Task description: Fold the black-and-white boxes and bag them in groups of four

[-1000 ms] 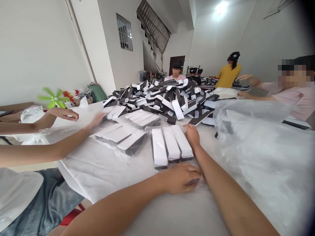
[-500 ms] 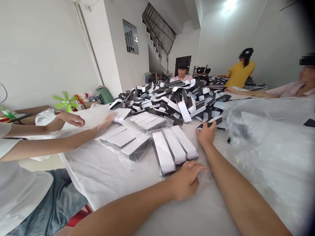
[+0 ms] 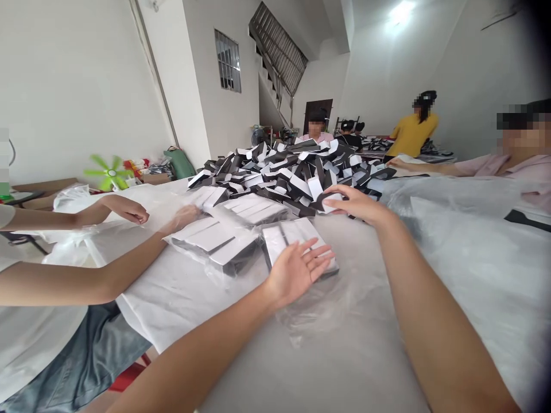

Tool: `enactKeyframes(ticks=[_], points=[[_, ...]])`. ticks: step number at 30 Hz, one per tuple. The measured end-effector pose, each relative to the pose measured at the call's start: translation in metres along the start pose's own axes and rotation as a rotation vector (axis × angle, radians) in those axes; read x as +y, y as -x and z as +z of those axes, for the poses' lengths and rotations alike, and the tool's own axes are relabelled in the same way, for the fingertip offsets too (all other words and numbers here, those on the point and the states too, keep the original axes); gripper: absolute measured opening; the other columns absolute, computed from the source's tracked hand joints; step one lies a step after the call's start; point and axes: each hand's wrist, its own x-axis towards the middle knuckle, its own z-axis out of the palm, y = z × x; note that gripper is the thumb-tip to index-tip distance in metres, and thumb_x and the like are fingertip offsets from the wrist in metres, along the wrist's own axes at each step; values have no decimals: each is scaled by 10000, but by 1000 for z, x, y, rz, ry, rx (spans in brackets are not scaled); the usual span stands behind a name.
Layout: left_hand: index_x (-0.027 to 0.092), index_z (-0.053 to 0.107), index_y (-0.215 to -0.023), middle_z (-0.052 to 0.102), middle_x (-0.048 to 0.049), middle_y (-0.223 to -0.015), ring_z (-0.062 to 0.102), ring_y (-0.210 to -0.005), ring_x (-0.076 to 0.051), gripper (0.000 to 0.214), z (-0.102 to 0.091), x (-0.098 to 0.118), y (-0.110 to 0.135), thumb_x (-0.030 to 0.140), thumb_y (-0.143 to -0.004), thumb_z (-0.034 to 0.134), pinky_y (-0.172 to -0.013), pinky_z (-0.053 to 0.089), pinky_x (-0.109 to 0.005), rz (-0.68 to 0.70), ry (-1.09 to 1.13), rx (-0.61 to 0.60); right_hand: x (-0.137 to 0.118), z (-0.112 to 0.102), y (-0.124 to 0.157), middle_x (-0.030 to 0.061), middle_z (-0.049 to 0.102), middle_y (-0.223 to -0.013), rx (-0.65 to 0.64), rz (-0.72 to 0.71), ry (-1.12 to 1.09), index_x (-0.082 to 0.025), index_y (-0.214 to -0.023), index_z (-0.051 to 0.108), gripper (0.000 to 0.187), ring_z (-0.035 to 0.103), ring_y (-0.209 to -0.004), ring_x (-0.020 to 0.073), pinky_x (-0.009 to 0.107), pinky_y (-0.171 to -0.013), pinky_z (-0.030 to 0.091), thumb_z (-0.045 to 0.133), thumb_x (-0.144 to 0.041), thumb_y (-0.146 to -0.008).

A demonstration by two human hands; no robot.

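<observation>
Bagged boxes (image 3: 276, 236) by wide-spread left hand (image 3: 297, 272), broad tabletop (image 3: 301, 373) in front, right hand (image 3: 355, 203) around box (image 3: 333, 199) at edge of pile (image 3: 275, 167)

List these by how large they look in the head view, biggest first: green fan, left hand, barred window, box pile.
1. Box pile
2. Left hand, helped by being near the camera
3. Green fan and barred window: too alike to rank.
</observation>
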Motion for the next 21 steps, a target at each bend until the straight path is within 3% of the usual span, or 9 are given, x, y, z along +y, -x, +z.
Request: enactKeyframes(ticks=[3,5,7,9,11,13,16,18,21], points=[[85,529,-1187,562,-229,-1299,567,-1227,-290,507,3,17,-1,505,-904,511,-1037,451,-342,9,102,64,-55,-9,27,43,636,-1222,-425,-25,-39,-293,-1176,652,453,664,-989,216,351,-851,572,719,-417,-746],[108,550,-1170,588,-192,-1270,579,-1210,-279,431,3,22,-1,456,-917,523,-1028,469,-360,39,84,64,-79,-7,41,29,637,-1246,-617,0,-74,-307,-1188,670,480,681,-971,211,330,-826,586,749,-388,-721],[152,573,-1176,602,-131,-1263,590,-1183,-257,310,2,21,0,322,-918,556,-1021,479,-411,73,20,44,-88,-4,47,32,654,-1229,-702,40,-128,-293,-1165,697,481,700,-919,208,319,-770,601,774,-355,-695],[186,591,-1185,611,-91,-1252,601,-1136,-237,282,2,18,1,242,-909,572,-966,511,-442,71,-62,30,-80,-2,41,54,694,-1148,-707,73,-186,-254,-1128,721,459,710,-845,209,334,-721,607,787,-334,-681],[185,615,-1166,632,-85,-1201,618,-1056,-217,275,1,14,3,274,-907,590,-882,543,-407,28,-116,28,-55,0,27,85,715,-1088,-647,65,-270,-222,-1139,714,450,706,-791,210,379,-732,601,764,-361,-714],[181,638,-1128,653,-76,-1130,631,-961,-192,275,2,11,3,326,-896,608,-799,549,-345,-11,-126,35,-15,10,10,116,706,-1117,-457,12,-347,-213,-1207,661,463,698,-802,211,433,-810,575,676,-426,-796],[187,658,-1061,665,-49,-1021,627,-857,-161,241,2,7,4,340,-878,624,-689,524,-274,-9,-91,59,53,38,-8,127,654,-1193,204,-33,-175,-214,-1231,599,420,658,-1003,234,451,-895,529,505,-424,-879],[189,664,-1025,661,-37,-973,618,-831,-152,219,3,7,4,344,-877,620,-656,506,-253,15,-58,68,92,58,-11,131,546,-1338,291,-26,-93,-209,-1256,570,454,549,-1193,272,497,-1008,441,552,-342,-823],[189,668,-1041,666,-44,-1014,613,-834,-150,239,2,8,3,356,-887,595,-661,499,-252,36,-58,58,127,74,-6,94,523,-1353,231,-52,-35,-227,-1226,599,500,490,-1251,276,466,-1070,379,625,-255,-727]])
